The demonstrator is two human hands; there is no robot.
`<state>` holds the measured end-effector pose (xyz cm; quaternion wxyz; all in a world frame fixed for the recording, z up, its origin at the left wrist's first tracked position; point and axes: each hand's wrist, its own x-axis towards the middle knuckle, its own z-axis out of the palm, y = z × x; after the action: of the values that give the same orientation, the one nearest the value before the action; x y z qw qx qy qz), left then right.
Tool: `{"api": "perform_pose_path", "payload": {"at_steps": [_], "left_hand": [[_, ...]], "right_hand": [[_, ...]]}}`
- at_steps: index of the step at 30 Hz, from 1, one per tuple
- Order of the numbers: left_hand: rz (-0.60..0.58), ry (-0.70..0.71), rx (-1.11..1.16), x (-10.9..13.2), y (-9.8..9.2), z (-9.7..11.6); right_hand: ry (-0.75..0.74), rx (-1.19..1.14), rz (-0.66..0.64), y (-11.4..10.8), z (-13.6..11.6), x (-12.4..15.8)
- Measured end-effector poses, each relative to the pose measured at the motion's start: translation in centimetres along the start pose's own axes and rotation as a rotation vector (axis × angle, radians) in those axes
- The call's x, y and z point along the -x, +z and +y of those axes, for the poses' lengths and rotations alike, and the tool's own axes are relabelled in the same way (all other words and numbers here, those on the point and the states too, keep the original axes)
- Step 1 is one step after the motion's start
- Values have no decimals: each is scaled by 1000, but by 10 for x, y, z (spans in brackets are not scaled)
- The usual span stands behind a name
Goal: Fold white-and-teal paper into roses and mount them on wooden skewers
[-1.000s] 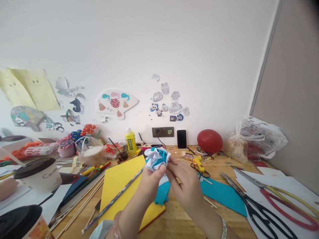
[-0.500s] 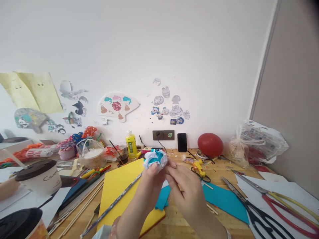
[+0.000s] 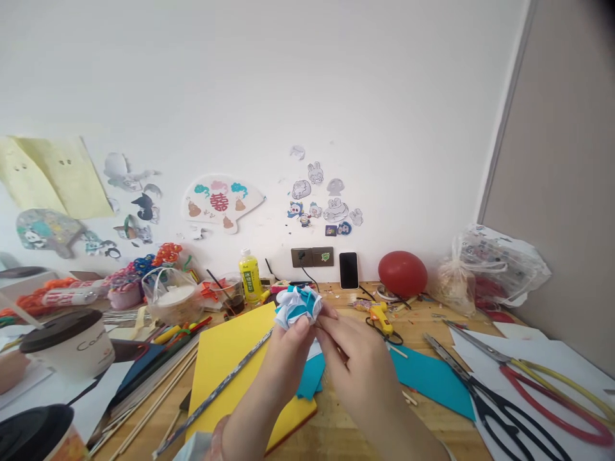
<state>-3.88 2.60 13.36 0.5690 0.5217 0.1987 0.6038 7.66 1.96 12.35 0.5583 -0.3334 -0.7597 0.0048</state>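
At the left edge of my feed, a lidded paper cup (image 3: 72, 346) stands on the cluttered wooden table (image 3: 346, 435), with thin wooden skewers (image 3: 154, 400) fanned out beside it. A yellow sheet (image 3: 225, 358) lies flat further in, and a long grey-blue rod (image 3: 221, 387) rests slantwise across it.

Above the sheet's right edge, the left hand (image 3: 288, 358) is raised off the table. Its thumb and fingers are closed round the underside of a crumpled white-and-teal paper flower (image 3: 298, 306). The flower is held in the air at mid-frame, in front of the yellow bottle (image 3: 250, 276) and the wall sockets.

The right hand (image 3: 358, 368) comes in from the other side. Its fingers are drawn together and their tips rest on the flower's right edge. The back of the hand hides exactly which fold they grip.

I judge the work to be shaping the petals. It should go best if the left hand holds the base firmly without crushing it. The right hand should tease one fold at a time, pulling outward gently so the thin paper does not tear.

Right of the hands, a yellow glue gun (image 3: 382, 315) lies near a teal sheet (image 3: 432, 381). A red balloon (image 3: 402, 273) sits against the wall behind them. Black-handled scissors (image 3: 485, 397) lie further right, and a clear plastic bag (image 3: 500, 266) slumps in the corner.
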Motion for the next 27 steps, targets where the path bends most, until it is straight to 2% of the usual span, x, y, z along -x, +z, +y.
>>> {"api": "perform_pose_path", "payload": {"at_steps": [7,10,16,22,27], "left_hand": [[-107,27,62,-2,-7,-2],[-114,9,102,-7,-14,-8],[-1,-174,102,-19,-31,-31],[108,-380,58,-26,-41,-49],[118,-508,48,-30,-47,-56]], "right_hand": [[17,1,52,4,-5,3],[52,-16,9,9,-3,4],[481,-296,-173,25,18,4],[667,-519,-235,47,46,10],[818,-695,-269,55,56,14]]}}
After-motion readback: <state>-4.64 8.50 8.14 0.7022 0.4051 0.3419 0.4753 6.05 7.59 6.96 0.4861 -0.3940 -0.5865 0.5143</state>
